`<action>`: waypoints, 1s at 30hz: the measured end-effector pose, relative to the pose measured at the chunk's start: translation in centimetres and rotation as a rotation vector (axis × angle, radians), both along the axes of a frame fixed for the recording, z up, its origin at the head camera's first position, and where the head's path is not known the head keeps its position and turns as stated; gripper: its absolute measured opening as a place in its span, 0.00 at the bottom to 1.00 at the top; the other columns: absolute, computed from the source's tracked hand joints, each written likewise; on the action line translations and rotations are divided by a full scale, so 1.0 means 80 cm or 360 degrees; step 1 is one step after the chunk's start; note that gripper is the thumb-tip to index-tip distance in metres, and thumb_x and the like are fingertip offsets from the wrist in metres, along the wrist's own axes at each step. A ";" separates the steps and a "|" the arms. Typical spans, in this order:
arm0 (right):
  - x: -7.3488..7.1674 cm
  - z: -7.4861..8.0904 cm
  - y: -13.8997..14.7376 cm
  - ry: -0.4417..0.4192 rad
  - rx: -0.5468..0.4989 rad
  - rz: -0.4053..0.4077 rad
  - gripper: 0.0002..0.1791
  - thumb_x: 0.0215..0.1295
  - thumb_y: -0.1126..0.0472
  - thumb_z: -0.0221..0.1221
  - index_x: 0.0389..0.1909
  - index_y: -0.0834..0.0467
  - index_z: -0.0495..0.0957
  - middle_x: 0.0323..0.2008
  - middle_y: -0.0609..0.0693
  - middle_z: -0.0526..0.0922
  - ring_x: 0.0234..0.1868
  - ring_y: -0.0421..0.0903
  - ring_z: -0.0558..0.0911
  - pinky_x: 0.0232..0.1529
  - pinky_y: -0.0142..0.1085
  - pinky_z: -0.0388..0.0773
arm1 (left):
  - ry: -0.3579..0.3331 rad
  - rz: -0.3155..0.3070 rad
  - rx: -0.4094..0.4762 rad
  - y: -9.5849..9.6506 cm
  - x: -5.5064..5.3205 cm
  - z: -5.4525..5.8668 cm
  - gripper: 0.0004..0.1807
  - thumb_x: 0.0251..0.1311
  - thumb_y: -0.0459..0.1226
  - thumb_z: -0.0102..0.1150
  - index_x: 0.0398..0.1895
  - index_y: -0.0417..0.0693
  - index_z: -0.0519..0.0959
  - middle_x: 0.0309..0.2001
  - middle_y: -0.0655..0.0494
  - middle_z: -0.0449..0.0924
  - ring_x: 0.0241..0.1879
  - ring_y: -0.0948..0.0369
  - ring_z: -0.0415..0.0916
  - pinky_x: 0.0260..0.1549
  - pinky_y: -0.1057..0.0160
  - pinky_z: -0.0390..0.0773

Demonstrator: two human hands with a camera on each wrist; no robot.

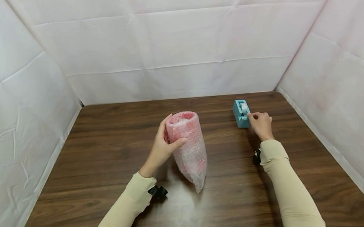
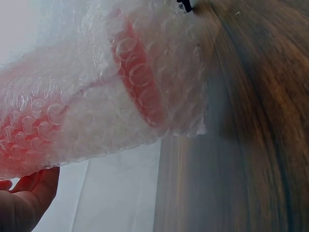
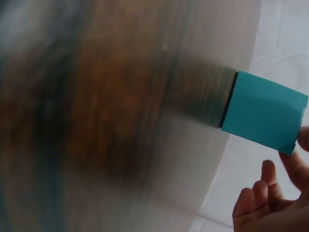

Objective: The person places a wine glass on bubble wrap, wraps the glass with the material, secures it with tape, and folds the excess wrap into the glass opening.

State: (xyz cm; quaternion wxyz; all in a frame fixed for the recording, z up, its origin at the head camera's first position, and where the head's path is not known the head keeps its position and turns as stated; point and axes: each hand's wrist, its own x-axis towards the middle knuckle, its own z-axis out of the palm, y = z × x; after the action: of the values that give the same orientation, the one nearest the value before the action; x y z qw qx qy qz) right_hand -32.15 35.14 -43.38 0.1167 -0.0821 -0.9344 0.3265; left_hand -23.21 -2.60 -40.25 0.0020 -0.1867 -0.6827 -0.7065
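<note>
My left hand (image 1: 162,149) grips a bubble-wrapped bundle (image 1: 190,150), its thumb across the near side. Something red shows through the wrap, whose rolled top end is open and whose lower end tapers to a twisted tip near the table. In the left wrist view, red patches lie beneath the bubbles of the wrap (image 2: 96,121). Further right stands a light blue tape dispenser (image 1: 238,112) with a roll of clear tape (image 1: 243,107). At its cutter edge, my right hand (image 1: 262,125) pinches the tape end between thumb and forefinger; the tape itself is barely visible there.
A dark wood-grain table (image 1: 114,151) lies under everything. White cloth walls (image 1: 178,43) enclose it at the back, left and right. Each wrist carries a small black camera, like the left one (image 1: 158,192).
</note>
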 end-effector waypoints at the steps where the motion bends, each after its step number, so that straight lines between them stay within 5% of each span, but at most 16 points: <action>1: -0.001 0.000 0.001 0.0003 0.0001 0.0012 0.26 0.73 0.50 0.48 0.49 0.72 0.78 0.51 0.71 0.72 0.50 0.66 0.63 0.49 0.54 0.60 | 0.0001 0.0001 0.0002 0.000 0.000 0.000 0.51 0.52 0.47 0.71 0.75 0.52 0.50 0.65 0.47 0.62 0.59 0.53 0.67 0.58 0.52 0.72; 11: -0.001 0.024 0.009 -0.0148 -0.0045 0.0032 0.24 0.71 0.50 0.51 0.45 0.69 0.80 0.39 0.65 0.81 0.36 0.53 0.75 0.32 0.38 0.70 | 0.0014 0.0011 -0.0032 0.005 -0.002 0.002 0.51 0.50 0.49 0.71 0.74 0.57 0.51 0.65 0.49 0.62 0.60 0.53 0.67 0.61 0.48 0.69; 16: -0.001 0.032 0.010 -0.0294 -0.0386 -0.0009 0.23 0.70 0.53 0.54 0.48 0.72 0.78 0.24 0.50 0.81 0.25 0.37 0.81 0.31 0.33 0.80 | 0.0001 0.0007 -0.0044 0.008 -0.001 0.003 0.51 0.50 0.47 0.72 0.74 0.57 0.51 0.65 0.49 0.63 0.60 0.53 0.67 0.61 0.48 0.69; 18: -0.002 0.031 0.011 -0.0354 -0.0524 -0.0033 0.24 0.70 0.53 0.52 0.52 0.72 0.75 0.28 0.44 0.79 0.21 0.31 0.79 0.34 0.31 0.81 | -0.0006 0.0008 -0.0038 0.009 -0.001 0.003 0.51 0.50 0.45 0.72 0.74 0.57 0.51 0.65 0.49 0.63 0.60 0.53 0.67 0.61 0.48 0.69; 24: -0.002 0.035 0.014 -0.0455 -0.0647 -0.0090 0.30 0.72 0.49 0.47 0.60 0.72 0.70 0.51 0.59 0.72 0.24 0.31 0.79 0.46 0.35 0.74 | -0.0015 0.0004 -0.0046 0.012 -0.003 0.003 0.50 0.53 0.38 0.70 0.75 0.52 0.50 0.65 0.49 0.63 0.60 0.53 0.67 0.61 0.49 0.70; 30: -0.001 0.036 0.019 -0.0437 -0.0916 -0.0140 0.21 0.70 0.51 0.47 0.48 0.66 0.72 0.41 0.50 0.70 0.30 0.33 0.78 0.42 0.31 0.78 | -0.0022 -0.0002 -0.0062 0.015 -0.004 0.006 0.49 0.53 0.34 0.68 0.75 0.52 0.50 0.65 0.49 0.62 0.60 0.52 0.67 0.60 0.48 0.70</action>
State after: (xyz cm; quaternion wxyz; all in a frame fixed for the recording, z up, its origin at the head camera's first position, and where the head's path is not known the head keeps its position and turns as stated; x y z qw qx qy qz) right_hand -32.25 36.70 -40.51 -0.0246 -0.1954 -0.8062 0.5579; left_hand -23.52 -1.42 -39.79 -0.0068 -0.1821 -0.6962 -0.6943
